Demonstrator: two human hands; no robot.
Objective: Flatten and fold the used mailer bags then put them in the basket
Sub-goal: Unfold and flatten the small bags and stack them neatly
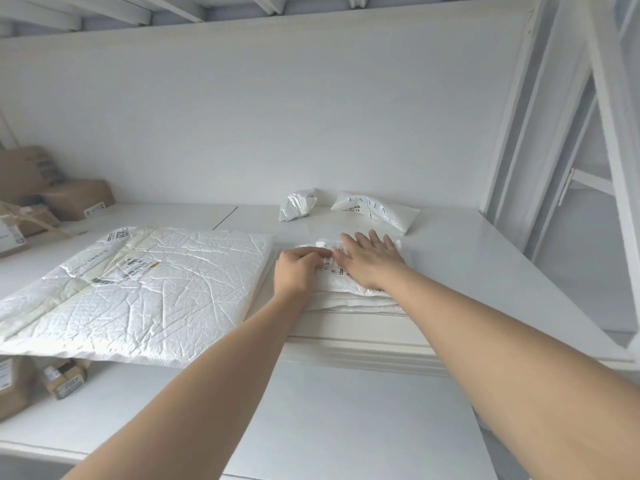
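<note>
A white mailer bag with a printed label (360, 289) lies folded on the white shelf (467, 258), on top of a small stack of flat white bags. My right hand (372, 259) lies flat on it with fingers straight, pressing it down. My left hand (299, 270) rests at its left edge with fingers curled onto the label. A large crinkled white padded mailer (138, 292) lies flat to the left, overhanging the shelf's front edge. Two more white bags sit at the back: a crumpled one (296, 204) and a puffy printed one (375, 211). No basket is in view.
Brown cardboard parcels (52, 199) are piled at the far left of the shelf. More small boxes (64, 377) sit on the lower shelf at the left. A white wall stands behind, and white frame posts (554, 133) rise at the right.
</note>
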